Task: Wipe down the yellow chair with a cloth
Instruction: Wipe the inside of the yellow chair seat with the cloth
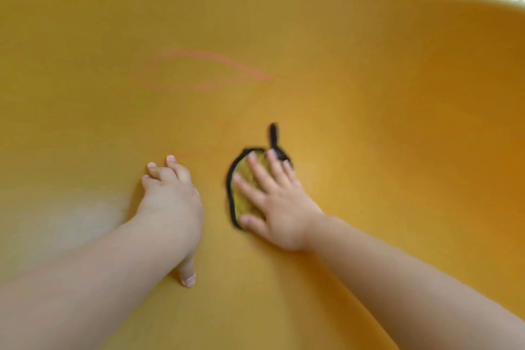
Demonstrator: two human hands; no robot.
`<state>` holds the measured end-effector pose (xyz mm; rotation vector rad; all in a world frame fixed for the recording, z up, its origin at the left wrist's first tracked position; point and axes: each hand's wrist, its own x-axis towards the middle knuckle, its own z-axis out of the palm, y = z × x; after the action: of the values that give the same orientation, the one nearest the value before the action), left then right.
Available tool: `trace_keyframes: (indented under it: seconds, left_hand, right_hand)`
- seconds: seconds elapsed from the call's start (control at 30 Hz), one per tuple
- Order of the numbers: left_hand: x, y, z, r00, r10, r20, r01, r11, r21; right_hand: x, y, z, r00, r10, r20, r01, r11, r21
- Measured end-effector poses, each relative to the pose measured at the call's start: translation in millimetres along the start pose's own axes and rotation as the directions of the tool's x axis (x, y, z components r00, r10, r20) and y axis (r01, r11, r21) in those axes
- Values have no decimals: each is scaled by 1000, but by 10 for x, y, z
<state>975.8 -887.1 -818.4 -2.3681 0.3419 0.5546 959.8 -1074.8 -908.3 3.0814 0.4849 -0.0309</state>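
While our right hand (274,204) presses flat, fingers spread, on the yellow cloth (244,196), we are mid-wipe on the yellow chair (369,79) seat. Our left hand (170,196) braces beside it, loosely curled, holding nothing. The cloth's long axis runs toward the backrest, black loop (274,136) pointing up. Next, we judge, push toward the pink marks (204,71).

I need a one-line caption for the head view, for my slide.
Right hand presses a cloth flat on the yellow chair; left hand braces beside it, pink marks ahead.
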Motion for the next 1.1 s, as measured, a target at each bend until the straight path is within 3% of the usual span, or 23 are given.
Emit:
trace_keyframes:
  seconds: [0.07,0.1,0.17,0.23,0.3,0.33,0.37,0.4,0.5,0.57,0.6,0.63,0.67,0.77,0.87,0.9,0.97,1.03,1.1]
  left_hand:
    - [7,4,1,1000,-11,2,11,1000,-3]
    - [10,0,1,1000,-13,-2,13,1000,-3]
    - [8,-4,7,1000,-16,-6,16,1000,0]
    - [3,5,9,1000,-23,-7,23,1000,2]
    - [6,19,3,999,-33,3,33,999,4]
    - [11,28,-2,999,-39,10,39,999,4]
    - [16,39,-9,999,-43,15,43,999,4]
    - [21,52,-19,999,-44,18,44,999,7]
    - [44,71,-41,999,-46,26,45,999,21]
    - [33,75,-43,999,-43,27,42,999,23]
    - [23,71,-33,999,-37,20,37,999,22]
    - [10,53,-20,999,-32,10,32,999,20]
    - [-1,34,-5,1000,-25,-3,25,1000,14]
    - [-29,-8,32,999,2,-35,-3,1000,-21]
    - [-40,-41,63,998,22,-57,-25,998,-55]
    - [-45,-45,68,998,25,-57,-28,997,-65]
    - [-65,-47,68,998,25,-59,-29,997,-77]
    - [-71,-58,86,997,24,-71,-30,996,-83]
    - [-78,-79,117,995,29,-94,-38,995,-88]
  right_hand:
    - [-241,294,-73,971,-218,104,223,974,-46]
    - [-299,561,-143,976,-184,114,197,974,-111]
    - [-354,1152,-346,991,132,5,-126,962,-240]
    - [-396,1526,-541,853,490,-181,-522,813,-257]
    - [-307,1435,-509,701,665,-257,-708,692,-143]
    - [-212,1235,-431,660,711,-242,-741,668,-60]
    - [-122,974,-342,662,723,-198,-737,676,6]
    - [-68,695,-237,711,686,-156,-689,723,37]
    - [-260,-11,2,957,290,5,-291,956,28]
    - [-532,93,-57,993,-3,117,3,1000,-6]
    - [-595,331,-107,991,-42,125,51,996,-68]
    - [-605,640,-166,994,22,107,-7,989,-146]
    - [-598,960,-254,984,168,51,-153,965,-213]
    - [-597,1425,-483,780,614,-120,-624,750,-217]
    - [-309,888,-282,619,771,-146,-782,622,-32]
    - [-181,572,-189,631,771,-93,-770,636,46]
    - [-28,-101,-48,760,650,-1,-641,750,161]
    - [-72,-568,12,904,428,24,-425,887,181]
    - [-279,-600,-9,982,180,61,-187,974,130]
